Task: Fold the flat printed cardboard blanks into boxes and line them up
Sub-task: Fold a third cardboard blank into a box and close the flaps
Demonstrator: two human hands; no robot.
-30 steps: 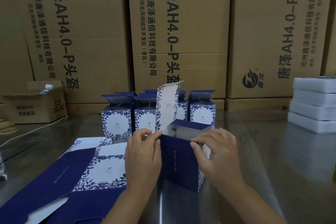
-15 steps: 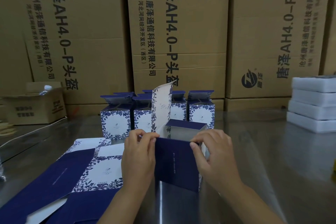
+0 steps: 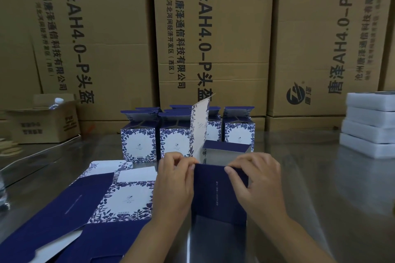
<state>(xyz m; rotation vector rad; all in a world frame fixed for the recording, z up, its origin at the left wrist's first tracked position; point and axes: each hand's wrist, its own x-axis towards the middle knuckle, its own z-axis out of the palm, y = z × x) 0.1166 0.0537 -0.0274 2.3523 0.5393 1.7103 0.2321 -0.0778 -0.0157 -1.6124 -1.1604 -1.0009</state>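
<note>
Both hands have slid left with the box (image 3: pixel 218 194); left hand (image 3: pixel 173 186) and right hand (image 3: pixel 256 181) pinch its top edge

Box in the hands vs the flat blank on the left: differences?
The box in the hands stands upright as a squared tube; the flat blank lies spread on the steel table. The box has one flap standing up; the blank's flaps lie flat. Left hand and right hand pinch the box; nothing touches the blank. Both share navy and floral print.
</note>
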